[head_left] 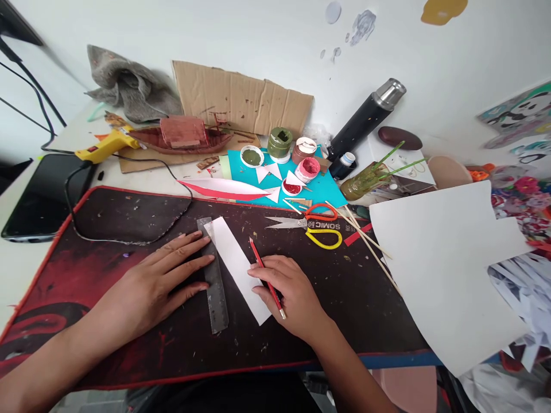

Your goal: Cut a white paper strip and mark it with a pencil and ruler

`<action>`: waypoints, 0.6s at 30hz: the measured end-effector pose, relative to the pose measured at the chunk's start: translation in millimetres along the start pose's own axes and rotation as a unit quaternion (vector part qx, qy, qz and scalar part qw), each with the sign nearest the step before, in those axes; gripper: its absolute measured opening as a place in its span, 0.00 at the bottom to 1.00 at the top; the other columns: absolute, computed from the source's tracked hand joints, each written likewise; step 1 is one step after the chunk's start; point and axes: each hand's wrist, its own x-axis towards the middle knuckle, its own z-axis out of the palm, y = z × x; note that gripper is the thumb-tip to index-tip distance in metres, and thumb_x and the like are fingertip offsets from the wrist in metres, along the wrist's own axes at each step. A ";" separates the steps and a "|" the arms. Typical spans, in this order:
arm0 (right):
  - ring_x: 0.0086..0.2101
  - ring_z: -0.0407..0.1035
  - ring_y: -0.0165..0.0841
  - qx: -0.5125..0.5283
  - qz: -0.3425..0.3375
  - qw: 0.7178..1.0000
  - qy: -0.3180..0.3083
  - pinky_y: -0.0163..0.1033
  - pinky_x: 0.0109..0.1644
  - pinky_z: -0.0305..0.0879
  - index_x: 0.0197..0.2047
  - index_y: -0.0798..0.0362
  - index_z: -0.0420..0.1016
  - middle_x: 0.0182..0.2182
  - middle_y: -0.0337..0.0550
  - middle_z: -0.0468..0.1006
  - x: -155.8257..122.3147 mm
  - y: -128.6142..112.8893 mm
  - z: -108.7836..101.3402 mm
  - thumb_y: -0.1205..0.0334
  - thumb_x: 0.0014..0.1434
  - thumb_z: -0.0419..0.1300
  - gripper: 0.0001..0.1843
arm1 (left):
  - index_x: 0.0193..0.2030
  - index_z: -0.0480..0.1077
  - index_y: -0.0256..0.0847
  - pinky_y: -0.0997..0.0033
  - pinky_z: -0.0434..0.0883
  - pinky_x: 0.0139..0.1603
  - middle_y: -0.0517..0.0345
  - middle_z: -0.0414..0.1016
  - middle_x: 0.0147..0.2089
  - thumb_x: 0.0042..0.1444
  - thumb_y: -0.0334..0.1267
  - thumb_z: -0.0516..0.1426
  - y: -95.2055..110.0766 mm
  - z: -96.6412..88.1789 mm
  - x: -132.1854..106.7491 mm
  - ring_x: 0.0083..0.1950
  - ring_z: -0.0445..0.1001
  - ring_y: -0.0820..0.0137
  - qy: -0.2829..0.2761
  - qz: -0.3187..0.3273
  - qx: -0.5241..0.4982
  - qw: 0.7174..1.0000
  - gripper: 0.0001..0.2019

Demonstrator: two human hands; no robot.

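Observation:
My left hand point(159, 281) lies flat, its fingers spread and their tips on a clear ruler point(217, 304). Under the ruler's upper end runs a corner of a white paper strip point(236, 258), which slants down to the right on the dark mat. My right hand point(290, 287) pinches a red pencil point(267, 278), with the pencil's tip pointing up and away from me. Its thumb and fingers reach over the strip's right edge. Just beyond lie scissors point(307, 223) with one orange and one yellow handle loop, blades apart.
Behind the mat point(172, 350) stand a brown model boat point(185, 135), a yellow glue gun point(105, 144) with a looping cord, and several paint pots on a blue sheet point(241, 166). A black flask point(361, 123) leans at the wall. White paper point(447, 275) and thin sticks point(365, 235) lie right.

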 end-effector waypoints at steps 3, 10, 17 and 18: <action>0.55 0.79 0.43 0.002 0.002 1.000 -0.001 0.51 0.59 0.73 0.62 0.44 0.79 0.55 0.46 0.88 -0.6 0.4 0.1 0.63 0.78 0.64 0.13 | 0.73 0.73 0.54 0.51 0.68 0.83 0.57 0.71 0.79 0.74 0.53 0.60 0.3 -0.6 1.2 0.80 0.69 0.56 -0.001 0.000 -0.004 1.000 0.25; 0.55 0.79 0.44 0.000 0.005 1.000 -0.003 0.53 0.59 0.73 0.62 0.44 0.78 0.55 0.46 0.88 -0.9 1.6 0.7 0.63 0.78 0.64 0.13 | 0.71 0.74 0.53 0.51 0.66 0.83 0.57 0.71 0.79 0.74 0.54 0.60 1.1 -0.7 1.6 0.80 0.68 0.56 -0.011 -0.011 -0.005 1.000 0.23; 0.55 0.79 0.43 0.000 0.000 1.000 0.001 0.51 0.59 0.73 0.63 0.44 0.78 0.55 0.45 0.88 -0.7 1.3 0.9 0.64 0.77 0.65 0.14 | 0.72 0.74 0.52 0.51 0.66 0.83 0.56 0.70 0.80 0.74 0.54 0.60 2.1 -1.1 1.8 0.81 0.68 0.56 -0.008 -0.014 -0.005 1.000 0.24; 0.55 0.78 0.42 0.000 -0.002 1.000 0.000 0.51 0.59 0.72 0.63 0.44 0.78 0.55 0.45 0.88 -0.6 1.3 0.9 0.64 0.77 0.65 0.14 | 0.72 0.74 0.52 0.51 0.66 0.83 0.55 0.70 0.80 0.74 0.54 0.60 2.2 -1.1 1.9 0.81 0.68 0.56 -0.008 -0.014 -0.003 1.000 0.24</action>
